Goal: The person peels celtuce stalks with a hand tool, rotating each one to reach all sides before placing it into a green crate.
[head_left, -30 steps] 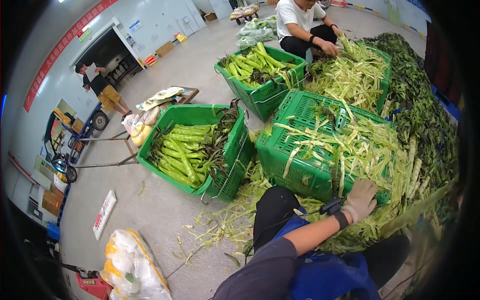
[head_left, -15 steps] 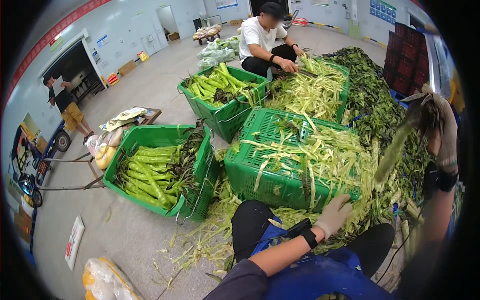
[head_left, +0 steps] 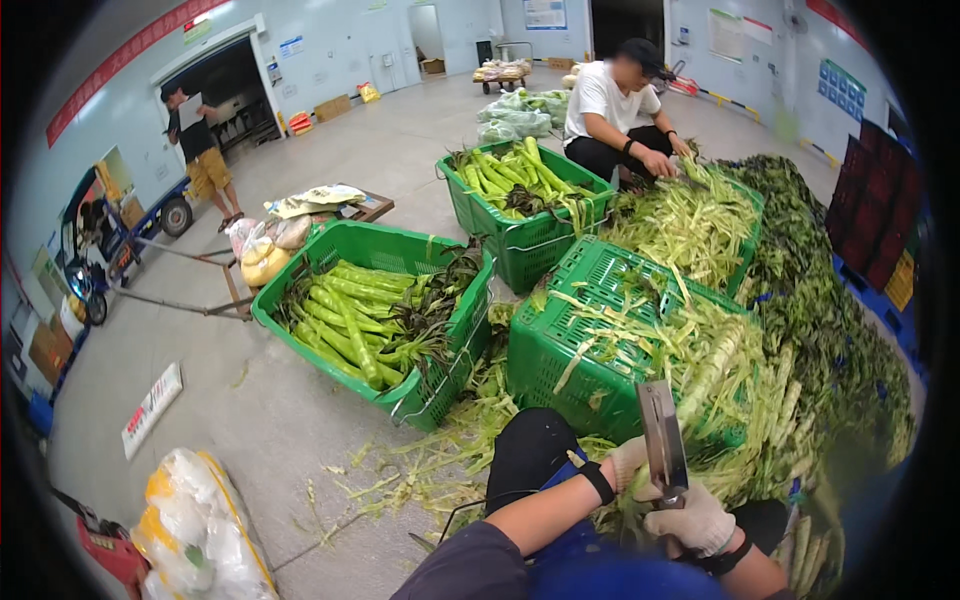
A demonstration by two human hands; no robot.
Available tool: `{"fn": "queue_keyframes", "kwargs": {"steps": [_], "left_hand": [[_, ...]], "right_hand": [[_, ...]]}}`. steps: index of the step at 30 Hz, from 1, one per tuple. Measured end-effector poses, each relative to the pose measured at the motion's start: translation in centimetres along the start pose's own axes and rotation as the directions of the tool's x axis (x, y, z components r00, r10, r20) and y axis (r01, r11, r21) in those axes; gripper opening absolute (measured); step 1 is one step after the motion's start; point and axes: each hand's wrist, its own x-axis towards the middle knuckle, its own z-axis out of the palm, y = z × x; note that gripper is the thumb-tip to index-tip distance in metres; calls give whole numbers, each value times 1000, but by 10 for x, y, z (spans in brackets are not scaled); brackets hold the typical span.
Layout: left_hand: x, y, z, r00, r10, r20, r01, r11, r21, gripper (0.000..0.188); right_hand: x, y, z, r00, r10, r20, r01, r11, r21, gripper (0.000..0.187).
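My right hand, in a pale work glove, is closed round the handle of a knife with a broad metal blade pointing up. Close beside it, my gloved left hand is partly behind the blade, its fingers hidden. Just beyond my hands is an upturned green crate, strewn with pale peel strips. A light green stem lettuce stalk lies on top of it among the strips. To the left, a green crate holds peeled stalks and dark wilted leaves.
A second crate of stalks stands farther back. Beside it a co-worker crouches over a peel-filled crate. Dark leaves are heaped at right. Plastic bags lie front left, near a white packet. Another person stands far left.
My right hand has come down from the far right to the lower middle. The leafy stalk has left it, and it now grips a knife. My left hand has drawn back from the crate's edge.
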Motion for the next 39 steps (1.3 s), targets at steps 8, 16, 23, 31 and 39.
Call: {"fn": "queue_keyframes", "kwargs": {"steps": [8,16,23,31,39], "left_hand": [[-15,58,51,967,-90,-240,199,852,484,43],[-97,30,73,841,-478,-256,528,827,192,30],[-113,26,77,780,-487,-393,608,739,291,62],[-95,29,73,791,-392,-470,547,797,255,70],[-92,55,113,787,-416,-456,615,589,524,52]], "right_hand": [[46,67,-106,760,-235,-607,314,949,26,18],[24,70,-102,842,-365,-397,-119,592,-797,20],[81,77,-175,785,-465,-409,-226,400,-888,20],[54,35,-186,783,-321,-534,-278,587,-761,24],[101,59,-287,652,-213,-728,-594,454,-664,22]]}}
